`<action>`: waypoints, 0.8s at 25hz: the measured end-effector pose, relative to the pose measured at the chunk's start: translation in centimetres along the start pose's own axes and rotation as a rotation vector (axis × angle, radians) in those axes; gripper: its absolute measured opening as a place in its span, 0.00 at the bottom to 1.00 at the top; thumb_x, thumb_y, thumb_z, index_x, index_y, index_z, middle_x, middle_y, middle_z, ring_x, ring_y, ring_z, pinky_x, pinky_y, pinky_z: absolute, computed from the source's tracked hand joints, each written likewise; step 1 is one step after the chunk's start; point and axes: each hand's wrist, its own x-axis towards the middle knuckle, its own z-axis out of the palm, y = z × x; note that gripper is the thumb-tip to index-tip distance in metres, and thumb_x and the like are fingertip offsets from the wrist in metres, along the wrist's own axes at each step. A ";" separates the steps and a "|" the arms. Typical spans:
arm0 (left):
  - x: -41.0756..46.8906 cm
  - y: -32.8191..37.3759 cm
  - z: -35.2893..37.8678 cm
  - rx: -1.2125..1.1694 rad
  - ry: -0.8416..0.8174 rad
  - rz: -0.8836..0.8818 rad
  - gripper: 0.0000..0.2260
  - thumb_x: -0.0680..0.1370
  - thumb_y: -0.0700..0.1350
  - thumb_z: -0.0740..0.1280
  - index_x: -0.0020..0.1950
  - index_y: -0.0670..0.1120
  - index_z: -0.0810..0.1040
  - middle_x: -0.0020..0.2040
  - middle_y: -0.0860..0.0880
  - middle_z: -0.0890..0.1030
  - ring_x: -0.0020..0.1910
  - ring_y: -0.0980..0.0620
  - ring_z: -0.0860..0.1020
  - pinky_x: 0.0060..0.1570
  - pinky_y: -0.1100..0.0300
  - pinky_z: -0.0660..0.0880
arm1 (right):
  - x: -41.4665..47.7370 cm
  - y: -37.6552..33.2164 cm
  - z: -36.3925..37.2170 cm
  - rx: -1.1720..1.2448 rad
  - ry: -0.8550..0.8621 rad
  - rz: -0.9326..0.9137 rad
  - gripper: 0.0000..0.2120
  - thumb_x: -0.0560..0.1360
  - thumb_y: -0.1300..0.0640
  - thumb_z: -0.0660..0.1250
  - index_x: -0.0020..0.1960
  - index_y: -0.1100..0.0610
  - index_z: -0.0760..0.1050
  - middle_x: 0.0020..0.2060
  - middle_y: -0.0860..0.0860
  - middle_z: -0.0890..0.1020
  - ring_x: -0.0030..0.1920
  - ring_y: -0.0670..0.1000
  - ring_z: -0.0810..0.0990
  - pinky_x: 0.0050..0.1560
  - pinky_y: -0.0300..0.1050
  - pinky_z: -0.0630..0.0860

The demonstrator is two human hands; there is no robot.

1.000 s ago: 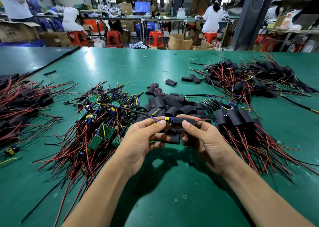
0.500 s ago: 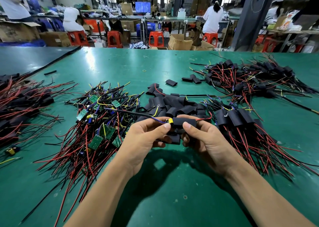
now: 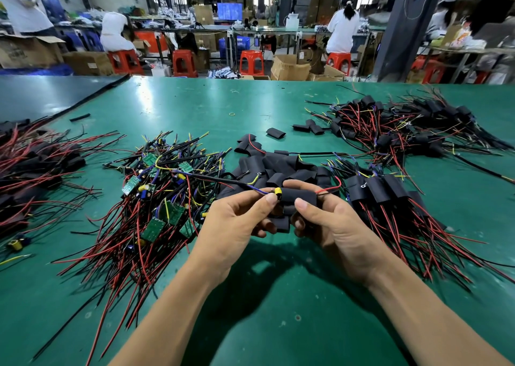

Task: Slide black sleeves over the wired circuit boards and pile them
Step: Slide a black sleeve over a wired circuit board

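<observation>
My left hand [image 3: 237,220] pinches the wired end of a circuit board, where a yellow part [image 3: 277,191] sticks out of a black sleeve [image 3: 299,195]. My right hand [image 3: 331,226] grips that sleeve from the right, and a red wire curls out by its fingers. Most of the board is hidden inside the sleeve. A heap of bare green boards with red and black wires [image 3: 156,198] lies to the left. Loose empty sleeves [image 3: 276,168] lie just behind my hands. Sleeved boards are piled to the right [image 3: 390,198].
A larger pile of sleeved boards [image 3: 404,126] lies at the far right, and another wire bundle [image 3: 33,170] sits at the left edge. The green table [image 3: 278,324] stretches toward me. Behind it, people sit on red stools among cardboard boxes.
The sleeve has slid a little further left over the board, leaving less of the yellow and blue end showing. Both hands stay in nearly the same place.
</observation>
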 end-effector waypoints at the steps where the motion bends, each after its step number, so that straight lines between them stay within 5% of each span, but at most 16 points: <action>1: 0.0 0.1 0.0 0.004 -0.005 0.000 0.10 0.72 0.51 0.70 0.48 0.47 0.87 0.40 0.48 0.85 0.31 0.53 0.78 0.32 0.65 0.75 | 0.0 -0.1 0.0 0.019 -0.006 0.008 0.19 0.71 0.59 0.71 0.62 0.55 0.81 0.53 0.55 0.84 0.34 0.45 0.75 0.39 0.35 0.75; 16: -0.1 -0.1 -0.2 -0.065 -0.056 -0.109 0.15 0.70 0.54 0.73 0.52 0.49 0.86 0.43 0.46 0.85 0.33 0.53 0.78 0.35 0.63 0.74 | 0.1 0.7 0.9 -0.017 0.084 -0.036 0.22 0.68 0.54 0.74 0.60 0.58 0.79 0.43 0.52 0.84 0.31 0.46 0.73 0.34 0.35 0.75; 20: 0.0 0.2 -0.3 -0.164 -0.108 -0.175 0.14 0.73 0.51 0.70 0.55 0.46 0.85 0.46 0.43 0.85 0.34 0.52 0.80 0.37 0.62 0.75 | 0.1 0.5 0.9 0.034 0.054 -0.048 0.14 0.70 0.57 0.73 0.56 0.55 0.82 0.41 0.54 0.83 0.30 0.46 0.73 0.34 0.36 0.75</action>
